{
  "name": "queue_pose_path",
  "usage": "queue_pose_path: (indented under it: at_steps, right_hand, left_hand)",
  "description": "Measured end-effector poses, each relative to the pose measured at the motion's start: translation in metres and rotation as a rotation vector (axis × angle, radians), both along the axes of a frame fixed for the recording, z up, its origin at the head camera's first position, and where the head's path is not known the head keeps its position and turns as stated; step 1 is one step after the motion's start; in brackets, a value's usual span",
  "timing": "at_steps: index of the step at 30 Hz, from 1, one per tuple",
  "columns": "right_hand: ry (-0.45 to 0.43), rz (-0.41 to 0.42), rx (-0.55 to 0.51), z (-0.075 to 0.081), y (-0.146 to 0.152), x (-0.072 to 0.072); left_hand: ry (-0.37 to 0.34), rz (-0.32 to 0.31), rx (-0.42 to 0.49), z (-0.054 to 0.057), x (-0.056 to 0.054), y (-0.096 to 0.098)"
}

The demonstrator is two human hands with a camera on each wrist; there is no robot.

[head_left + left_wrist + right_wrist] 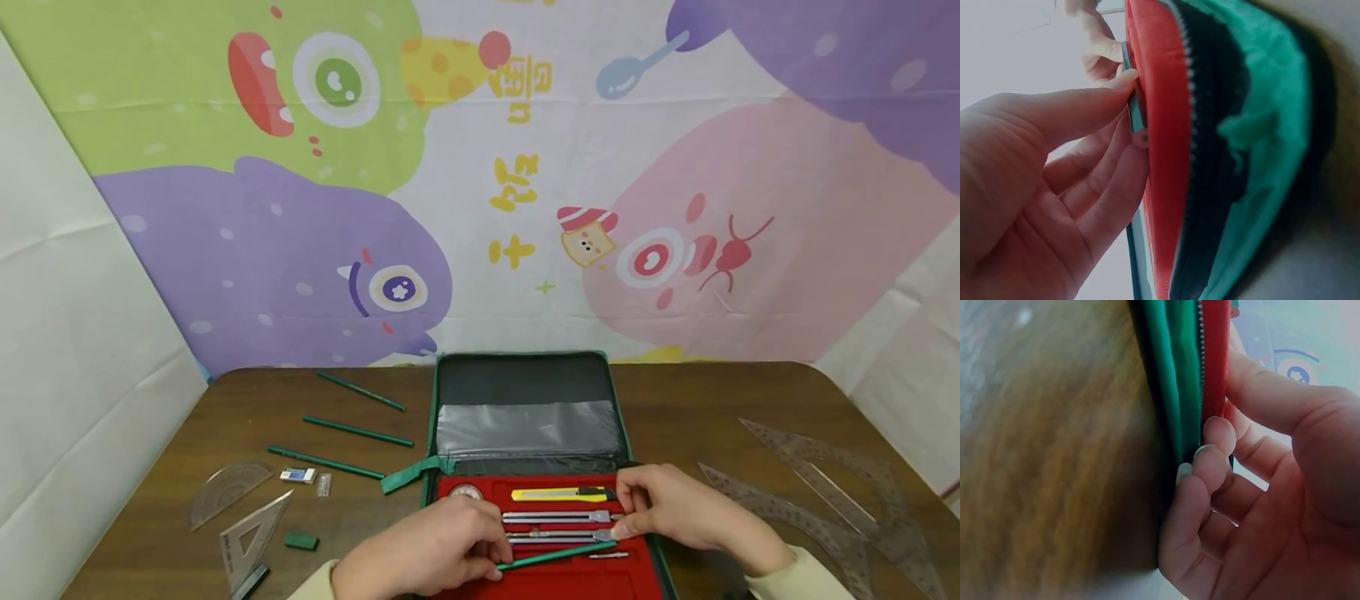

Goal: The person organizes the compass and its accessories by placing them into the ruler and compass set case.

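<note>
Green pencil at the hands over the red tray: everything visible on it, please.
The green pencil is slim, straight and glossy-looking; its material can't be confirmed. It lies slightly aslant over the red tray of the open case, right end farther from the person. The left hand pinches it near its left end with thumb and fingers. The right hand is at its right end; contact there is unclear.

Centre bench [675, 408], the zip case, lid [521, 379] behind tray [570, 585]! Utility knife [558, 494] inside, behind two compasses [555, 517]; pencil [551, 557] before them. Left, three pencils [357, 431] behind protractor [228, 492]; drafting templates [813, 521] right.
</note>
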State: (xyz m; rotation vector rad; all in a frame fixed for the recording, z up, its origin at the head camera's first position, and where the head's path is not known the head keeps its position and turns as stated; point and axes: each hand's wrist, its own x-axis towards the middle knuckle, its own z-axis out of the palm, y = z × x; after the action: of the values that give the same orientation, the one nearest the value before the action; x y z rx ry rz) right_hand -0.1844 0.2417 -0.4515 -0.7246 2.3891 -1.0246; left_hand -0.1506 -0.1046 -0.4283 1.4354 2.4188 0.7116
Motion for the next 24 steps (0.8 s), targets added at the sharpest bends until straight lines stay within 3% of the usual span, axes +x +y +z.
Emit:
queue_pose_path:
  at_steps: [5, 9, 16, 24]
  right_hand:
    - [-0.024, -0.012, 0.002, 0.007, -0.004, 0.003]
    - [0.001, 0.016, 0.0, 0.007, -0.002, 0.003]
    - [-0.015, -0.02, 0.013, 0.01, -0.006, 0.005]
    - [-0.031, -0.04, 0.011, 0.011, -0.007, 0.006]
  left_hand:
    - [0.038, -0.032, 0.028, -0.002, -0.001, -0.001]
    - [0.021, -0.063, 0.066, -0.004, -0.002, -0.002]
    - [-0.021, -0.117, 0.096, -0.006, -0.003, -0.002]
    - [-0.014, -0.094, 0.035, -0.005, 0.0, -0.005]
